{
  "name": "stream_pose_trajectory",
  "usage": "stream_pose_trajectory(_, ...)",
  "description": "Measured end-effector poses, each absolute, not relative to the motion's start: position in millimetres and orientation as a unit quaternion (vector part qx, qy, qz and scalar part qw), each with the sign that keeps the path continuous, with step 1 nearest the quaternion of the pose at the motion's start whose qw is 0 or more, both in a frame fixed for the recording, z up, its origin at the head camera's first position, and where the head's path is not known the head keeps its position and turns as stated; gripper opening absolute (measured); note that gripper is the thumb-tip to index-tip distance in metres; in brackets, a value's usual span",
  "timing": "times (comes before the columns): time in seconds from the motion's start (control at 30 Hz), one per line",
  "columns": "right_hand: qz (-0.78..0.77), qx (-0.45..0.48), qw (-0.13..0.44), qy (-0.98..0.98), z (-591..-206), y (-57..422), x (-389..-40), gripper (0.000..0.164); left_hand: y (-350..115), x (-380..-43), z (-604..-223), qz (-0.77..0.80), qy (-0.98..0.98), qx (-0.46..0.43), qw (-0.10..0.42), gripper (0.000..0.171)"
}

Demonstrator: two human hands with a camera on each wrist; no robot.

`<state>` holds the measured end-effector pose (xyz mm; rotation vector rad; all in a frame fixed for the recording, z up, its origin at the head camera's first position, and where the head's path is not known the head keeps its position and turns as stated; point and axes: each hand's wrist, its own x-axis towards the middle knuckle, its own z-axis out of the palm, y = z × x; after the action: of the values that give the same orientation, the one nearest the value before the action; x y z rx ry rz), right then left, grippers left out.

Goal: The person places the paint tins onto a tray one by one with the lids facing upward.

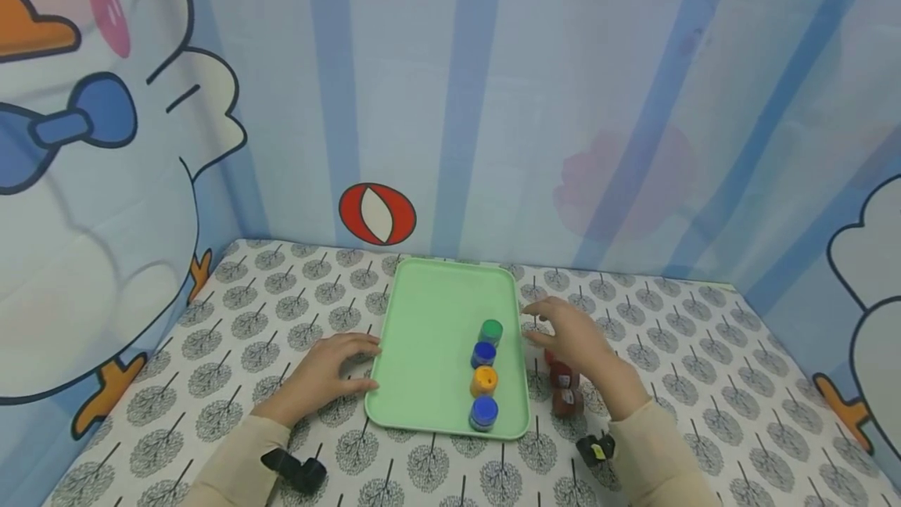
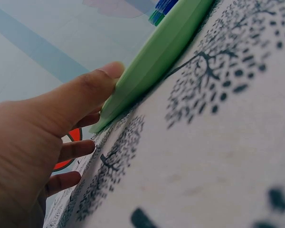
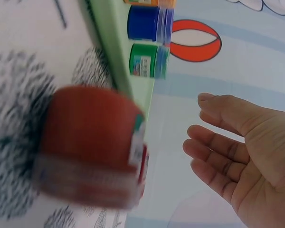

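Note:
A light green tray [image 1: 429, 311] lies on the patterned cloth. Along its right side stand small paint jars in a column: a green-lidded jar [image 1: 491, 332], a blue jar [image 1: 483, 354], an orange jar [image 1: 483, 381] and another blue jar [image 1: 483, 413]. My left hand [image 1: 327, 370] is at the tray's left edge, its thumb [image 2: 113, 70] touching the rim. Beside the right edge, my right hand [image 1: 573, 335] holds nothing, fingers loosely bent and apart. Next to that hand, outside the tray, stand a dark red jar [image 1: 563, 375] and a brownish-red jar [image 3: 90, 142]; a redder one is partly hidden.
The tabletop cloth [image 1: 246, 382] carries a tree print. Behind it hangs a blue-striped curtain [image 1: 401, 100] with cartoon figures. Black straps with small devices [image 1: 296, 472] sit at both wrists.

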<state>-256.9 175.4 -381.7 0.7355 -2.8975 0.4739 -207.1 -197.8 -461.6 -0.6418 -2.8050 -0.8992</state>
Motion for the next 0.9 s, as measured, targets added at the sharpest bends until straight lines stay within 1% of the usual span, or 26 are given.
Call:
stream_pose_trajectory(0.37, 0.197, 0.195, 0.055, -0.959, -393.8, 213.5, -251.2, 0.040, -197.8, -206.5, -460.5, -0.299, -0.928, -0.213, 0.061, 0.050)
stream_pose_trajectory(0.53, 0.203, 0.190, 0.037, -0.960, -399.2, 225.2, -250.0, 0.038, -197.7, -206.5, -460.3, -0.299, -0.927, -0.215, 0.068, 0.050)
stream_pose_trajectory(0.77, 0.204, 0.174, -0.006, -0.964, -405.4, 234.2, -246.6, 0.038, -197.3, -206.0, -458.8, -0.296, -0.927, -0.219, 0.072, 0.050)
stream_pose_trajectory(0.9, 0.202, 0.168, -0.014, -0.965, -408.5, 236.2, -247.1, 0.036, -197.2, -205.9, -459.0, -0.296, -0.927, -0.219, 0.073, 0.050)
